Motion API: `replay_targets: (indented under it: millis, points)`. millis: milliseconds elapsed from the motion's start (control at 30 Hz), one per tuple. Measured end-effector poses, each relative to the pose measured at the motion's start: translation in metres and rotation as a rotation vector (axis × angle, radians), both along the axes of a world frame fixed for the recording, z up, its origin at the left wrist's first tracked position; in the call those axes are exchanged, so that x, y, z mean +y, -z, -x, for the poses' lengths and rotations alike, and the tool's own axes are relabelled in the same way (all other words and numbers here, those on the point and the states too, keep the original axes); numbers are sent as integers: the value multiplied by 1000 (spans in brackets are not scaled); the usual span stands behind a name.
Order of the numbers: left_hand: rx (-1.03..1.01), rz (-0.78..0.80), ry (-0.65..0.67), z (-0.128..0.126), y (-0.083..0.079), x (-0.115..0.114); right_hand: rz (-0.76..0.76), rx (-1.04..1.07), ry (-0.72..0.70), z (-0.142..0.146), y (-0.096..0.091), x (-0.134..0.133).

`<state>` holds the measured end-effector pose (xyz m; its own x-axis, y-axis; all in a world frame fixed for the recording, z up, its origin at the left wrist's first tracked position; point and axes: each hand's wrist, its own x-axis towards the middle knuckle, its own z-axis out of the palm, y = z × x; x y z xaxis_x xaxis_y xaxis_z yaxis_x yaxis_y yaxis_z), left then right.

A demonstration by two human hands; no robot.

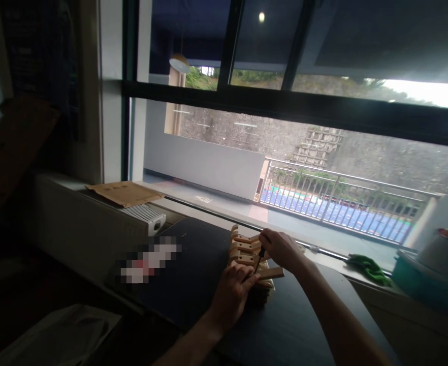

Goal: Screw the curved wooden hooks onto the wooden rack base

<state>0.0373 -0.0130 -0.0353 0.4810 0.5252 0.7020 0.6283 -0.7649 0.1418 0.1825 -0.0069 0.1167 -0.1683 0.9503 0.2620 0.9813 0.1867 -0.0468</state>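
Observation:
A screwdriver (261, 252) with a dark handle is gripped in my right hand (281, 249), its shaft slanting down toward my left hand (232, 292). The fingers of my left hand are closed at the front of a stack of light wooden pieces, near the screwdriver's lower end. Curved wooden pieces with dark holes (244, 246) stand in a row just beyond it. From under my hands a flat wooden piece (273, 274) juts out to the right. The screwdriver's tip is hidden by my left fingers, and so is most of what they hold.
Everything lies on a dark table (204, 254) beside a window. To the left are a brown paper envelope (127, 192), a white vented box (150, 219) and a blurred-out item. A green cloth (369, 269) and a teal tub (418, 279) are on the right sill.

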Motion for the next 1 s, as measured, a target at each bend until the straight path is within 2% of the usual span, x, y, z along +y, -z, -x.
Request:
replay_targets:
  millis: [167,300,467,667,800,900,1000]
  points:
    - [38,-63,-23,-22,-4,55,-51,73,-25,-18,6,45]
    - [154,-184,-7,-31,-6,80,-51,142,-83,-35,12,68]
    - [240,-289,30,-30,-8,94,-20,303,-180,-52,19,89]
    - [34,-516,39,-31,3,106,-90,333,-182,-59,39,99]
    - [100,-421,36,-28,4,106,-98,333,-213,-55,41,94]
    - [47,-491,44,-27,6,104,-83,336,-236,-50,37,93]
    - [149,-428,-4,-26,9,99,-67,343,-250,-46,36,97]
